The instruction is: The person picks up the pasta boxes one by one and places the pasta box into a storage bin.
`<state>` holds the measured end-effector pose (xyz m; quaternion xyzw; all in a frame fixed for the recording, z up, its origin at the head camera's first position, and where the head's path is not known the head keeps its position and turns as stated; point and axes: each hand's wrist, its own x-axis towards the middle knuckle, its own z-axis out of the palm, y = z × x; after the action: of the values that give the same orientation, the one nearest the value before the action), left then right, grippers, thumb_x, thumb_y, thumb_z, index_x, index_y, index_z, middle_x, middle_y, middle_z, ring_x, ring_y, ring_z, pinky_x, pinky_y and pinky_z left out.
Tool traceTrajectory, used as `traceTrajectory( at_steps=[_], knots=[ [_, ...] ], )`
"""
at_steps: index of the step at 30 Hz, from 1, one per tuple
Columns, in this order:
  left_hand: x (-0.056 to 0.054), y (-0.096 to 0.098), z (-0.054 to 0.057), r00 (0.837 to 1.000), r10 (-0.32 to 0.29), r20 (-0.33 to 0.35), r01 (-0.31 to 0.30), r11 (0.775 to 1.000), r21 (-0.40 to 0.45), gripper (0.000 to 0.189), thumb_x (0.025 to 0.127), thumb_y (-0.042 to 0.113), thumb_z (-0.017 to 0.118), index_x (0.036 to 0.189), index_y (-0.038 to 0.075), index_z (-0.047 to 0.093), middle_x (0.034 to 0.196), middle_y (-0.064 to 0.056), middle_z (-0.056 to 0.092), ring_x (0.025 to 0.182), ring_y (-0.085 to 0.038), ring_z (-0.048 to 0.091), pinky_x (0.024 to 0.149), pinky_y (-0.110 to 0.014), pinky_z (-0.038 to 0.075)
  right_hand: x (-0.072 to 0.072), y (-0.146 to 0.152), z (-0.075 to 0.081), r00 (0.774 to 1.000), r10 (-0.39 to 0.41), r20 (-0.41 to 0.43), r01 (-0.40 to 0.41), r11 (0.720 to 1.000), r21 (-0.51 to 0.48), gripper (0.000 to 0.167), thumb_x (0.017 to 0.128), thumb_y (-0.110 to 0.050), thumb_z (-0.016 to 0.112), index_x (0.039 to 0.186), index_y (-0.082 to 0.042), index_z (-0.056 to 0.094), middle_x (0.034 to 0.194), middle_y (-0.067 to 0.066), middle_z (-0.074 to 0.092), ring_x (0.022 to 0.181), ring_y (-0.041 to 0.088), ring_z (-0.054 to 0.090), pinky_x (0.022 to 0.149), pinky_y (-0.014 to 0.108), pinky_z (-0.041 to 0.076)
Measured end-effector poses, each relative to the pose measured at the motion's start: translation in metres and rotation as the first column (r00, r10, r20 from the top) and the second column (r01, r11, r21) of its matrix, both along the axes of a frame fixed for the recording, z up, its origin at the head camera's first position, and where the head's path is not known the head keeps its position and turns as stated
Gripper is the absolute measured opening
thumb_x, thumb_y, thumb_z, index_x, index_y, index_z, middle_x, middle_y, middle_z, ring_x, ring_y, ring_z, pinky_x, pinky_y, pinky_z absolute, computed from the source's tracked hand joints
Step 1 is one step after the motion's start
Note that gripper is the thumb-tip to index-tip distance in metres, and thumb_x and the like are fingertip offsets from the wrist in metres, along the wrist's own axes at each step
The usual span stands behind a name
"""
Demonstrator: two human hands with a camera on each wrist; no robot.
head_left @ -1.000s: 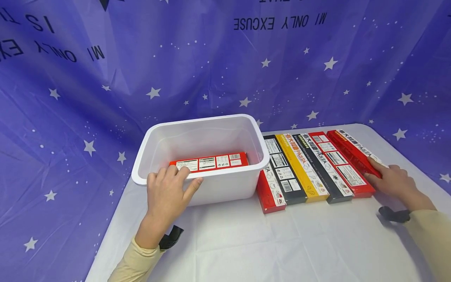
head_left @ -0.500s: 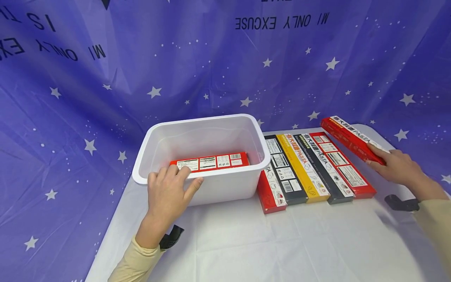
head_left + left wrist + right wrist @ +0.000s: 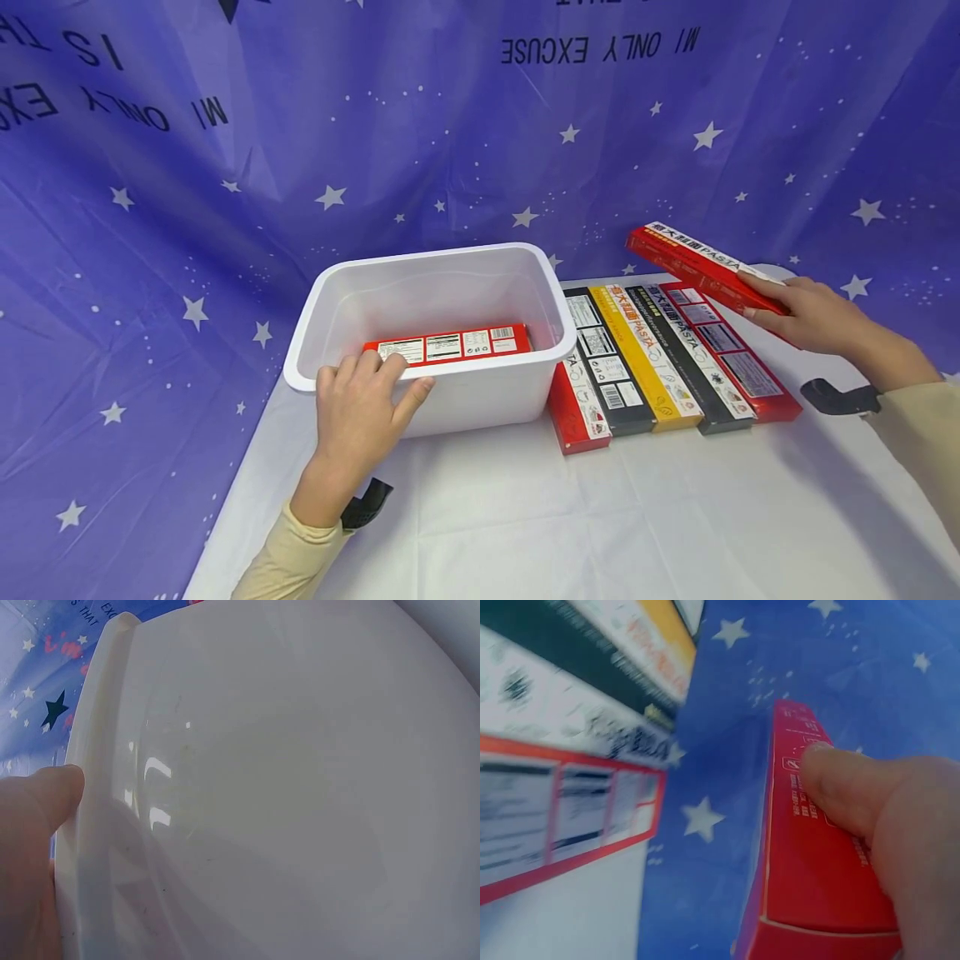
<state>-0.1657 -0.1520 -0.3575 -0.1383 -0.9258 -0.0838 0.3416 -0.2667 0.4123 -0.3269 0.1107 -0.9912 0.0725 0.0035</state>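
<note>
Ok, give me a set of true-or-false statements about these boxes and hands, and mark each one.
1. The right hand holds a red pasta box raised off the table. True.
2. The left hand holds a black box. False: the left hand's fingers hook over the rim of the white tub.
3. Another red box lies inside the white tub. True.
4. The yellow box lies between two red boxes. False: the yellow box lies between two black boxes.

one box [image 3: 450, 344] lies in the tub [image 3: 480, 404], left of five boxes [image 3: 647, 358].
</note>
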Motion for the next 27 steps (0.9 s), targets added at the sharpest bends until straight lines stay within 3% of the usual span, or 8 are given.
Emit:
traceTrajectory(
  at_steps=[12, 21, 27],
  knots=[
    [0.000, 0.001, 0.001, 1.000, -0.002, 0.006, 0.002, 1.000, -0.003, 0.042, 0.089, 0.050, 0.069, 0.089, 0.008, 0.063, 0.078, -0.013, 0.058, 0.071, -0.035, 0.052, 0.067, -0.046, 0.035, -0.009, -0.052, 0.051, 0.995, 0.081, 0.056, -0.078, 0.995, -0.055, 0.071, 0.099, -0.029, 0.064, 0.159, -0.010, 0.030, 0.138, 0.036, 0.047, 0.114, 0.048, 0.048, 0.072, 0.047, 0.057],
    [0.001, 0.001, 0.001, 1.000, 0.000, 0.001, 0.000, 1.000, -0.001, 0.042, 0.089, 0.050, 0.069, 0.089, 0.008, 0.062, 0.078, -0.013, 0.059, 0.071, -0.035, 0.053, 0.067, -0.046, 0.035, -0.016, -0.088, 0.074, 0.985, 0.166, 0.055, -0.162, 0.984, -0.068, 0.070, 0.100, -0.028, 0.063, 0.160, -0.012, 0.031, 0.142, 0.034, 0.047, 0.121, 0.048, 0.048, 0.086, 0.061, 0.054],
    [0.001, 0.001, 0.001, 1.000, 0.000, 0.002, 0.000, 1.000, -0.004, 0.042, 0.089, 0.050, 0.069, 0.089, 0.008, 0.062, 0.078, -0.013, 0.059, 0.071, -0.035, 0.053, 0.067, -0.046, 0.035, -0.021, -0.110, 0.086, 0.972, 0.227, 0.063, -0.220, 0.970, -0.102, 0.070, 0.099, -0.030, 0.064, 0.160, -0.015, 0.032, 0.142, 0.030, 0.049, 0.120, 0.044, 0.048, 0.083, 0.054, 0.055]
  ],
)
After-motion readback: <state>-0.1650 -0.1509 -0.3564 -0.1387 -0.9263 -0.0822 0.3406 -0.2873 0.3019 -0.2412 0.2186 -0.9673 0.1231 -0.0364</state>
